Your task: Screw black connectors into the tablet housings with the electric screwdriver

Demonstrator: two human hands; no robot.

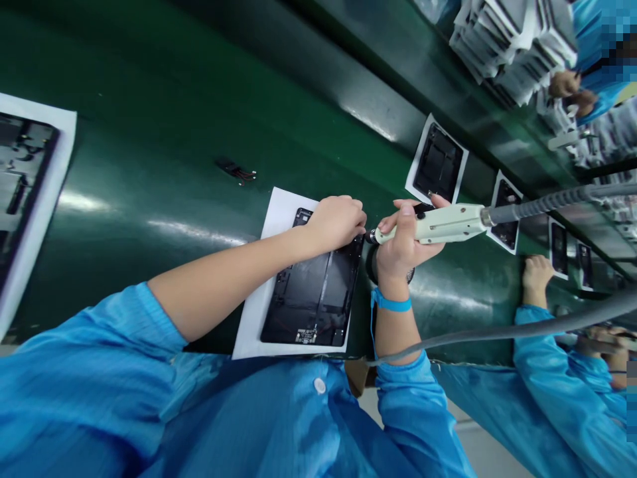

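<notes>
An opened black tablet housing (311,295) lies on a white sheet (253,325) in front of me. My left hand (336,222) rests over its upper right part with the fingers curled together; whatever they pinch is hidden. In my right hand (401,249) is a pale electric screwdriver (448,224), held almost level, its tip pointing left, close to my left fingertips. A grey cable runs from its back end off to the right. Around my right wrist is a blue strap (393,302). Partly hidden behind that hand sits a round dark object (371,265).
A small black part with thin wires (235,170) lies on the green table (149,166). Another opened device (24,179) is at far left. More tablet housings (440,162) line the right side. A co-worker's hand (537,273) and a hanging grey cable (497,330) are at right.
</notes>
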